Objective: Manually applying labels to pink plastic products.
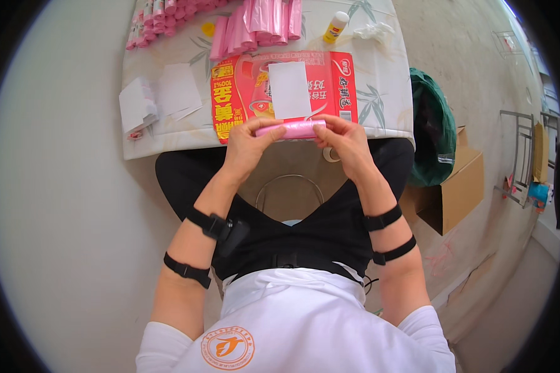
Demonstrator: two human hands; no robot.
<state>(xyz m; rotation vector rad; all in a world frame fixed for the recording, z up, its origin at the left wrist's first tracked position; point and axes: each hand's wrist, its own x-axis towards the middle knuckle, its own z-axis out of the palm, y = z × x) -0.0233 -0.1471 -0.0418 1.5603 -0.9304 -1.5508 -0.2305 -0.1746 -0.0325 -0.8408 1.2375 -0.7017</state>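
Note:
A shiny pink plastic bag roll [300, 130] lies crosswise at the table's near edge, held at both ends. My left hand [247, 142] grips its left end between thumb and fingers. At the other end my right hand [347, 142] pinches it the same way. Just beyond the roll, a blank white paper slip [290, 90] rests on a flattened red printed cardboard sheet [255, 81]. More pink rolls [261, 23] lie loosely piled at the far side of the table. A glue stick [336, 27] with a white cap stands right of them.
Stacked pink rolls with labels [158, 22] fill the far left corner. White paper slips [180, 92] and a folded white stack [137, 105] lie at left. Crumpled white paper [374, 30] sits far right. A green bag [430, 127] and an open cardboard box [457, 189] stand right of the table.

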